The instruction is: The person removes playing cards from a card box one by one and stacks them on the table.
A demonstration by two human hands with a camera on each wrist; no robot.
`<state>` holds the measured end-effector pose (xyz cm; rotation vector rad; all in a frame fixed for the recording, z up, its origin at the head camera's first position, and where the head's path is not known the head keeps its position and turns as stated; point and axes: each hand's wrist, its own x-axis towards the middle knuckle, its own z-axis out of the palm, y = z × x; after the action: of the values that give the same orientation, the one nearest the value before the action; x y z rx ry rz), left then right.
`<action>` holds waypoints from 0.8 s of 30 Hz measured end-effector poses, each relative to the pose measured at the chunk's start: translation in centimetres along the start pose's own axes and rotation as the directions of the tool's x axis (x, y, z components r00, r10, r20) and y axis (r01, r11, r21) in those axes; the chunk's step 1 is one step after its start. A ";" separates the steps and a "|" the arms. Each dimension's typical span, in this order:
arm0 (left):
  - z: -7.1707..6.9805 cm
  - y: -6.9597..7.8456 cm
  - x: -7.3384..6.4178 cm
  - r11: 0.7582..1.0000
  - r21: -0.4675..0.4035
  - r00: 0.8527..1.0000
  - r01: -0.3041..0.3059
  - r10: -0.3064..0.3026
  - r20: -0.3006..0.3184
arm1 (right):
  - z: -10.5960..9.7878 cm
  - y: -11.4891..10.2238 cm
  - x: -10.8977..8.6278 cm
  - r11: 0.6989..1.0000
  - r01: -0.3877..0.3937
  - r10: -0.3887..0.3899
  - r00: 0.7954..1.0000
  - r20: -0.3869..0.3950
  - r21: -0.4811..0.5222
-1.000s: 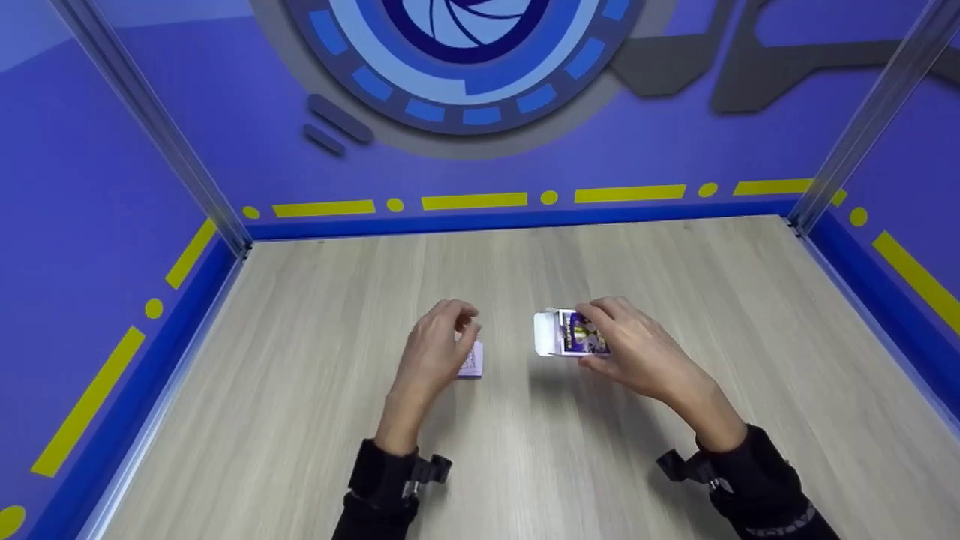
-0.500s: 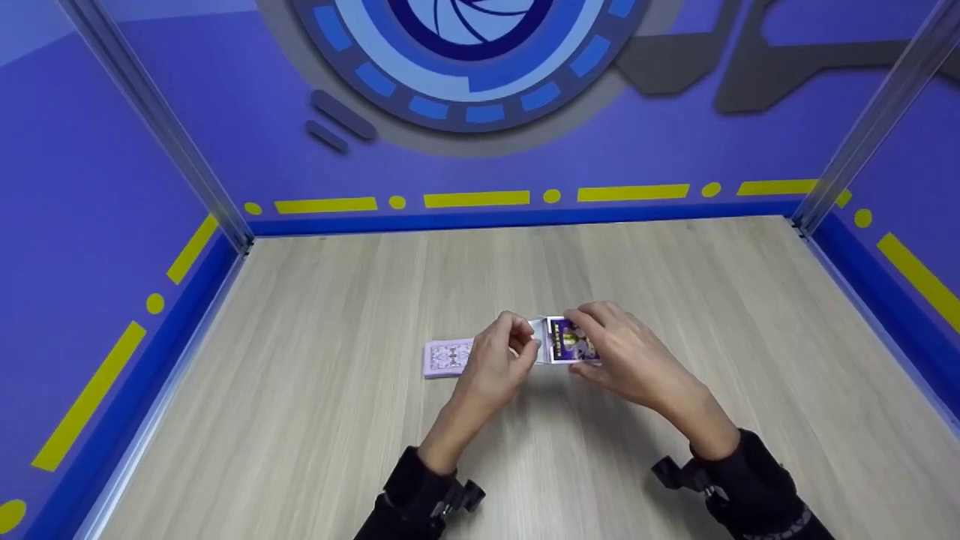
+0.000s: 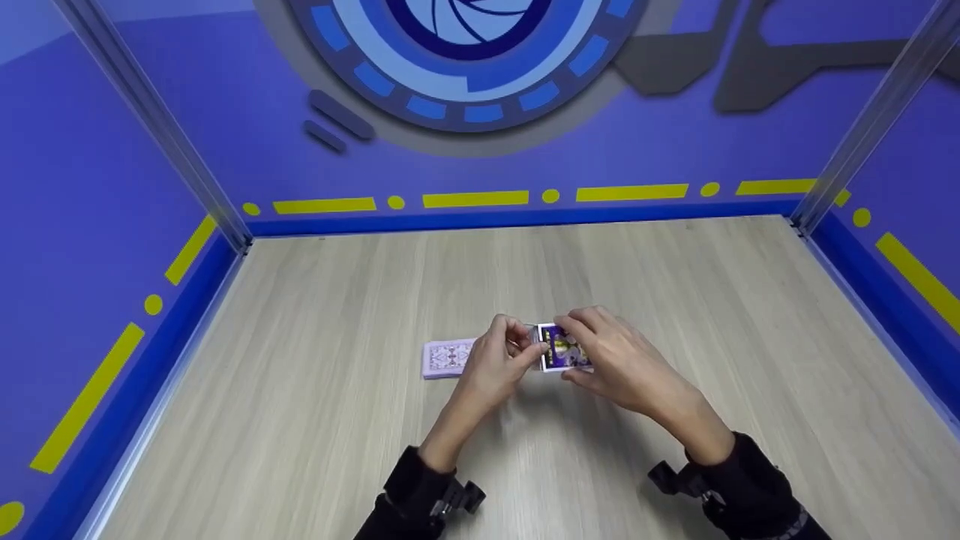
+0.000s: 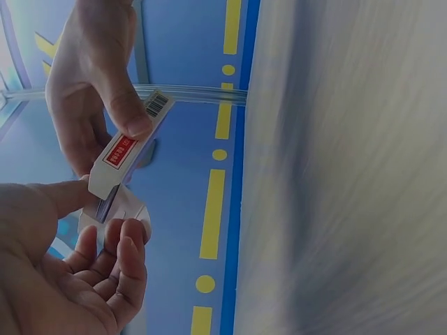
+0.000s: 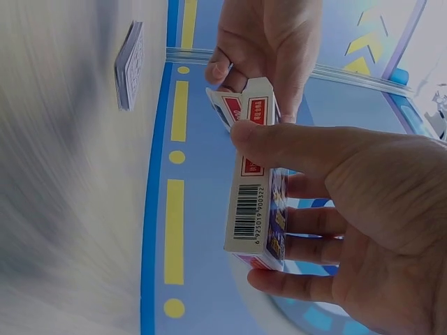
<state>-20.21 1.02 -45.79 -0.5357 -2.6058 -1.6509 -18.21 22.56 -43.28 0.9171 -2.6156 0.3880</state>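
A playing-card box point(image 3: 564, 348) with a purple picture front is held up above the table in my right hand point(image 3: 626, 356). The right thumb point(image 5: 279, 143) presses the barcode side, and the fingers spread along another face. The box's open end and white flap point(image 4: 129, 209) point toward my left hand point(image 3: 499, 356). The left thumb touches the edge of that end; the other left fingers bend loosely beside the flap, pinching nothing that I can see. A lilac deck of playing cards point(image 3: 448, 358) lies stacked on the table, partly behind the left hand.
The wood-grain table point(image 3: 337, 300) is closed in by blue printed panels point(image 3: 450, 172) at the back and both sides. Metal posts point(image 3: 172, 135) stand at the rear corners. Both wrists wear black straps with small cameras.
My left hand has moved right, off the card deck, to the box's open end. My right hand has brought the box slightly left and nearer, and the flap now shows less in the head view.
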 end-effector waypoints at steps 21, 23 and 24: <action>-0.4 -0.7 0.3 0.995 -0.083 0.998 0.048 -0.045 0.037 | 0.1 0.0 0.1 1.000 0.008 -0.009 1.000 0.011 0.018; -0.5 -0.5 0.3 0.996 -0.073 0.998 0.054 -0.052 0.024 | 0.1 0.0 0.1 1.000 0.003 -0.004 1.000 0.012 0.018; -0.5 -0.4 0.3 0.996 -0.071 0.998 0.060 -0.059 0.019 | 0.1 0.1 0.1 1.000 0.000 -0.001 1.000 0.013 0.016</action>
<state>-20.68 0.48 -45.85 -0.4809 -2.6078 -1.7712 -18.36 22.55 -43.37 0.9285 -2.6274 0.4046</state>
